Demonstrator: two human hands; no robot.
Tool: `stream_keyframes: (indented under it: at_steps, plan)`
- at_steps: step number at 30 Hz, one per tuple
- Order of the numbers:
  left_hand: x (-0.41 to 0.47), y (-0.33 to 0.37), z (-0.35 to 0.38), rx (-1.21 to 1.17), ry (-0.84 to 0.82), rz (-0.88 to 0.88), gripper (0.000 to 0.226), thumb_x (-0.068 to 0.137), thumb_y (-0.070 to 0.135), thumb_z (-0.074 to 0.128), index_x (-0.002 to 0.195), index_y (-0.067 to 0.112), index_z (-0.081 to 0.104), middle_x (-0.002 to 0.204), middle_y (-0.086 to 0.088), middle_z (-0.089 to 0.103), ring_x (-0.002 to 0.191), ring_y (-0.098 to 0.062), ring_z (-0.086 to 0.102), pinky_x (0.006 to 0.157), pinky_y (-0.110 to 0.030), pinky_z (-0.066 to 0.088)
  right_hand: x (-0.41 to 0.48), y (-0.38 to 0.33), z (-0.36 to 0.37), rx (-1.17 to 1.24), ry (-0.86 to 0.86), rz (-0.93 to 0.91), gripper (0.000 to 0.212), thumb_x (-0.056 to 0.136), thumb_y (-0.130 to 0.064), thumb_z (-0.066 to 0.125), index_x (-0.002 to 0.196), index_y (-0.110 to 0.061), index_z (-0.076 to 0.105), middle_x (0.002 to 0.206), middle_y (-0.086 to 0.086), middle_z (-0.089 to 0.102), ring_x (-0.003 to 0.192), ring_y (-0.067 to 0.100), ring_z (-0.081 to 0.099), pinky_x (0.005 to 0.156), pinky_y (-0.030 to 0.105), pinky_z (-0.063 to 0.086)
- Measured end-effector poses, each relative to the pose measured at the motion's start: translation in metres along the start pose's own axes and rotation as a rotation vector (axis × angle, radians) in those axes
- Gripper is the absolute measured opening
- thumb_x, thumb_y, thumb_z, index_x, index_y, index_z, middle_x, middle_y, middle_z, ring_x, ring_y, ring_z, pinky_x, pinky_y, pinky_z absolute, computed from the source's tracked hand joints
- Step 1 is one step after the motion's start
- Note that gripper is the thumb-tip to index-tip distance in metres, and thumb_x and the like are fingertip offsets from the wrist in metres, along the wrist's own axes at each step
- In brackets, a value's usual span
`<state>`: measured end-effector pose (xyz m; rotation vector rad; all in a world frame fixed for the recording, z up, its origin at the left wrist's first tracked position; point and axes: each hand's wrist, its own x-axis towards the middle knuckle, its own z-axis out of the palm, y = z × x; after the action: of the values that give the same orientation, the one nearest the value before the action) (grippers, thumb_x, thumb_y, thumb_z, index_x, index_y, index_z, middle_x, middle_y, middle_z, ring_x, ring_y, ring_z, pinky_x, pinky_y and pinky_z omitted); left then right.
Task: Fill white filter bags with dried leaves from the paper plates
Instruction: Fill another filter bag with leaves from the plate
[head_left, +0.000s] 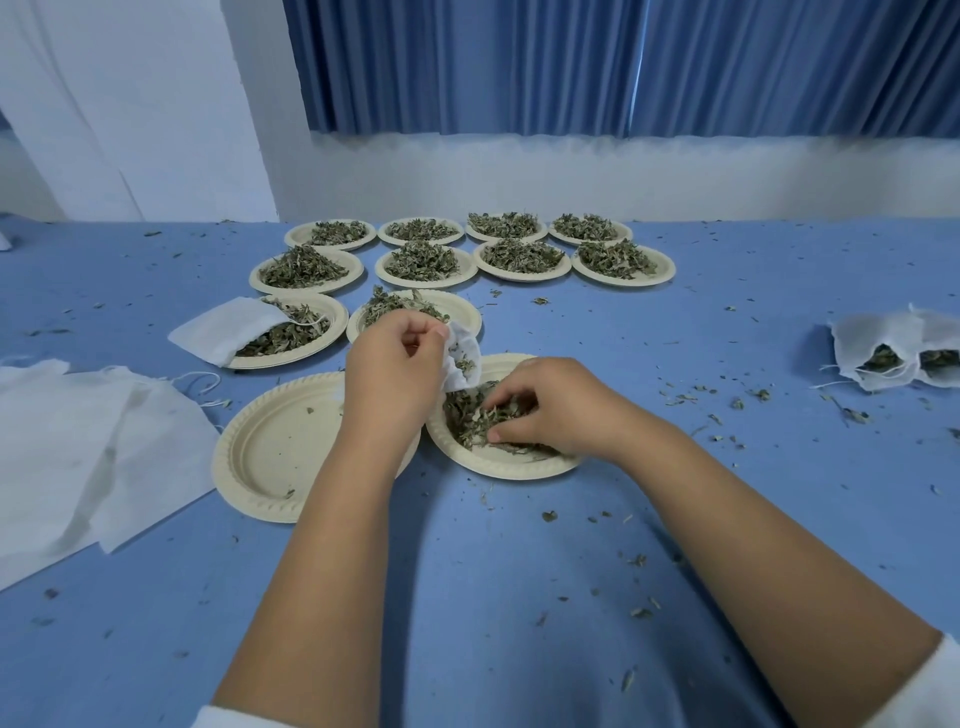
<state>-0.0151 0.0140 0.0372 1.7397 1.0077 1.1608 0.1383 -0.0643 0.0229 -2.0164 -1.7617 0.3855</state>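
Note:
My left hand (390, 371) pinches the rim of a white filter bag (462, 358) and holds its mouth open just above a paper plate (511, 467). On that plate lies a small heap of dried leaves (467, 415). My right hand (558, 405) rests in the heap with its fingers curled around some of the leaves. A few leaves show inside the bag's mouth.
An empty plate (270, 452) lies left of my hands. Several leaf-filled plates (421, 260) stand in rows behind. A part-filled bag (228, 327) lies on one plate. Flat bags (78, 441) are stacked at left, filled bags (893, 353) at right. Leaf crumbs litter the blue table.

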Motion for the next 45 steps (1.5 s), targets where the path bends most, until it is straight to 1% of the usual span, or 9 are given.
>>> stream_keyframes:
  at_steps: [8,13,16,20,27,31,35,41,45]
  plan:
    - [0.0,0.0,0.0,0.009,-0.001,0.014,0.017,0.094,0.015,0.059,0.083,0.025,0.066,0.079,0.009,0.065,0.068,-0.003,0.058,0.064,-0.022,0.05,-0.005,0.003,-0.013,-0.065,-0.089,0.064,0.057,0.074,-0.053,0.078,0.126,-0.039,0.061,0.111,-0.012,0.05,0.105,0.008,0.049,0.081,0.024,0.039]
    - [0.0,0.0,0.0,0.009,-0.008,0.011,0.014,0.095,0.015,0.059,0.086,0.023,0.067,0.082,0.007,0.066,0.07,-0.006,0.059,0.064,-0.021,0.049,-0.002,-0.004,0.0,-0.072,-0.017,0.016,0.036,0.082,-0.035,0.076,0.116,-0.029,0.07,0.102,-0.012,0.063,0.086,0.001,0.053,0.075,0.017,0.045]
    - [0.0,0.0,0.0,0.01,-0.007,0.009,0.012,0.095,0.016,0.059,0.089,0.022,0.068,0.083,0.008,0.066,0.07,-0.005,0.059,0.064,-0.02,0.049,-0.001,-0.006,0.005,-0.083,0.036,-0.004,0.026,0.083,-0.026,0.074,0.109,-0.025,0.073,0.077,-0.021,0.054,0.067,-0.005,0.047,0.057,0.006,0.037]
    - [0.001,0.0,-0.001,-0.001,0.005,0.014,0.014,0.094,0.017,0.06,0.086,0.025,0.067,0.082,0.008,0.066,0.071,-0.004,0.06,0.065,-0.021,0.05,-0.001,-0.003,0.003,0.026,0.087,0.034,0.02,0.083,-0.024,0.076,0.102,-0.025,0.074,0.072,-0.023,0.053,0.062,-0.01,0.053,0.052,0.007,0.037]
    - [0.002,0.0,-0.002,0.0,0.041,0.022,0.016,0.094,0.018,0.061,0.082,0.029,0.066,0.084,0.01,0.067,0.071,0.001,0.059,0.056,-0.006,0.044,-0.002,-0.001,-0.022,0.381,0.295,0.147,0.016,0.079,-0.025,0.081,0.079,-0.033,0.067,0.079,-0.018,0.064,0.069,-0.004,0.058,0.062,0.005,0.044]
    - [0.0,0.0,0.001,0.056,0.029,0.059,0.015,0.093,0.021,0.063,0.081,0.028,0.066,0.078,0.012,0.065,0.064,0.008,0.056,0.057,-0.01,0.046,-0.006,-0.005,-0.027,0.49,0.379,0.139,0.019,0.078,-0.025,0.082,0.08,-0.035,0.066,0.08,-0.017,0.065,0.073,-0.004,0.06,0.073,0.012,0.05]
    - [-0.003,0.002,0.008,0.102,0.012,0.071,0.01,0.093,0.023,0.064,0.085,0.024,0.07,0.079,0.013,0.066,0.07,0.0,0.06,0.064,-0.016,0.048,-0.006,-0.011,-0.023,0.553,0.383,0.089,0.022,0.076,-0.023,0.083,0.082,-0.036,0.066,0.087,-0.007,0.068,0.07,0.001,0.059,0.074,0.019,0.053]
    - [-0.007,0.007,0.015,0.129,-0.028,0.096,0.009,0.092,0.02,0.064,0.088,0.021,0.071,0.084,0.011,0.069,0.081,-0.003,0.063,0.072,-0.018,0.048,-0.003,-0.011,-0.007,0.349,0.383,0.066,0.024,0.076,-0.015,0.08,0.075,-0.032,0.063,0.065,-0.014,0.059,0.053,-0.001,0.048,0.055,0.009,0.041]
    - [-0.008,0.006,0.016,0.137,-0.039,0.096,0.008,0.092,0.02,0.064,0.088,0.021,0.071,0.084,0.012,0.068,0.079,0.001,0.061,0.068,-0.008,0.044,-0.004,-0.012,-0.003,0.15,0.357,0.036,0.02,0.078,-0.017,0.074,0.078,-0.034,0.064,0.071,-0.009,0.064,0.061,0.003,0.054,0.062,0.021,0.047]
